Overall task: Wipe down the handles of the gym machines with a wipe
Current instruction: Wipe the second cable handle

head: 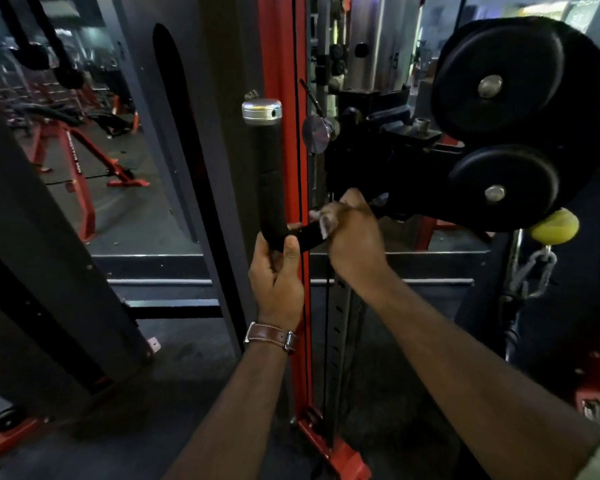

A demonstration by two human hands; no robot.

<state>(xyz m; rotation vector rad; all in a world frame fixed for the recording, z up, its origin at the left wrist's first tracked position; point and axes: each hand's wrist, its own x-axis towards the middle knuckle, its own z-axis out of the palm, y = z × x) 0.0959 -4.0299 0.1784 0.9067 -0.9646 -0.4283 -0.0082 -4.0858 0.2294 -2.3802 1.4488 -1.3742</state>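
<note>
A black padded cable handle (270,174) with a silver end cap stands upright beside the red column of the cable machine. My left hand (276,271) grips its lower bend, thumb over the black strap (309,235) that runs to the right. My right hand (352,237) pinches a crumpled white wipe (324,220) and presses it round the strap close to the pulley carriage. Most of the wipe is hidden inside my fist.
The black pulley housing (520,119) with two round wheels juts out at the right, a yellow ball stop (555,226) and chain under it. The red upright (281,64) and black cable run straight down ahead. Red benches (80,174) stand behind at left.
</note>
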